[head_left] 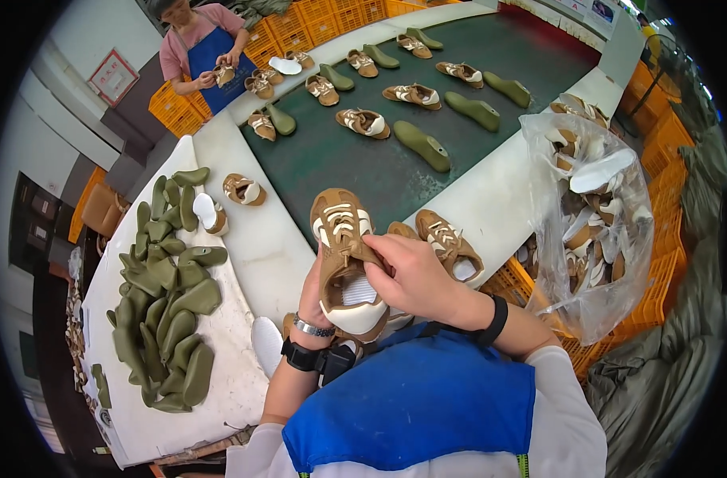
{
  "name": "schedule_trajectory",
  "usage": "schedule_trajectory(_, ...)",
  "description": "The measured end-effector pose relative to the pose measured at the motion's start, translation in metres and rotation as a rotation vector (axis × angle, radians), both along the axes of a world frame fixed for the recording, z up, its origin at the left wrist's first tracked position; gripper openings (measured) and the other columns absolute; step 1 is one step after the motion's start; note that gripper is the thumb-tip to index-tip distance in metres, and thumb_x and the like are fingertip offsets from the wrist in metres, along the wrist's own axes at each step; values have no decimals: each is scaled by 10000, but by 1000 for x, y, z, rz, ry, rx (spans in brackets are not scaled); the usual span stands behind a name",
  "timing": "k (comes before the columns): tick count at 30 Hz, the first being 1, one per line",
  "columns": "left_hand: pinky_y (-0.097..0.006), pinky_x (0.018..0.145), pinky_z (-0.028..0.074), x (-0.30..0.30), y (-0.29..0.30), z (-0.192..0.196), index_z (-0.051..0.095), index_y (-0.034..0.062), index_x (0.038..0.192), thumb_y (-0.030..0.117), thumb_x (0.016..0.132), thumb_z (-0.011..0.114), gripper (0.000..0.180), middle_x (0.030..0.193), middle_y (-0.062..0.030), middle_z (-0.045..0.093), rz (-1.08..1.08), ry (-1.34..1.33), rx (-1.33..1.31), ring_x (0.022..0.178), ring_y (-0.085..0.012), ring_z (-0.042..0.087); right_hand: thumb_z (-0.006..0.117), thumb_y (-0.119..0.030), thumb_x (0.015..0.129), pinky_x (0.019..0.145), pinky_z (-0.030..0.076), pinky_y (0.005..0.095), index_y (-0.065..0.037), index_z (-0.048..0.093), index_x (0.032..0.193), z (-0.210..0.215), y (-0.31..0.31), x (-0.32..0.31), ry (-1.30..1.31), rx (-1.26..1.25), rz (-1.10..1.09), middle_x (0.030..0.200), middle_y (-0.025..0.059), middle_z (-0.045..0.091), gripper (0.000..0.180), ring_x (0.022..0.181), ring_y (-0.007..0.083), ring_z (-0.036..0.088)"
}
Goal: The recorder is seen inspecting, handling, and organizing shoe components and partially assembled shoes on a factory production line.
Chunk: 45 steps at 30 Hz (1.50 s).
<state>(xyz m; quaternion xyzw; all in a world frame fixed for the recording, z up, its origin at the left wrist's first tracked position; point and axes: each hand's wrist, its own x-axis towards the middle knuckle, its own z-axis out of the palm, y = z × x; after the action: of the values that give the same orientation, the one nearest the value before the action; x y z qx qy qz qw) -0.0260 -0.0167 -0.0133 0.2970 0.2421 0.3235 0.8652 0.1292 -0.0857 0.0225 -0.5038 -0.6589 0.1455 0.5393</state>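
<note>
A brown sneaker (339, 219) with cream stripes and white laces is held up in front of me, toe pointing away. My left hand (312, 296) grips it from the left and below, its fingers mostly hidden behind the shoe. The fingers of my right hand (411, 272) are closed on the shoe's right collar edge beside the laces. Through the opening a ribbed white lining shows. Just right of my right hand lies another brown sneaker (453, 247), with a further one partly hidden beside it. A white insole (268, 344) rests left of my left forearm.
Olive shoe lasts (196, 299) are heaped on a white board at left. Sneakers and lasts sit in rows on a green belt (300, 175). A plastic bag (587, 231) of sneakers stands by orange crates (662, 271) at right. A co-worker (208, 52) handles a shoe at far left.
</note>
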Motion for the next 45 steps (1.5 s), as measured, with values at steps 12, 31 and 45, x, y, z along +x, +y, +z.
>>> schedule_trajectory(12,-310,778,490,1,-10,32,450,16,1153,19,745,590,431,1100,-112,498,462,888,1383,962,-214,537,574,-67,735,536,471,360,29,539,1031,-10,5,9,-244,13,-134,769,131,540,313,614,288,573)
schedule_trajectory(31,-358,647,488,-5,-1,30,586,-20,921,-43,699,617,225,841,-151,602,614,978,1686,748,-300,585,527,-61,739,457,451,364,-263,539,1169,-1,8,19,-496,-91,-38,771,67,494,476,585,262,566)
schedule_trajectory(45,-314,549,483,-6,0,29,552,83,1034,-58,745,536,322,833,-109,550,498,916,1687,657,-256,581,511,3,732,516,439,373,-132,536,1029,-15,4,15,-181,-31,88,758,107,498,327,606,285,546)
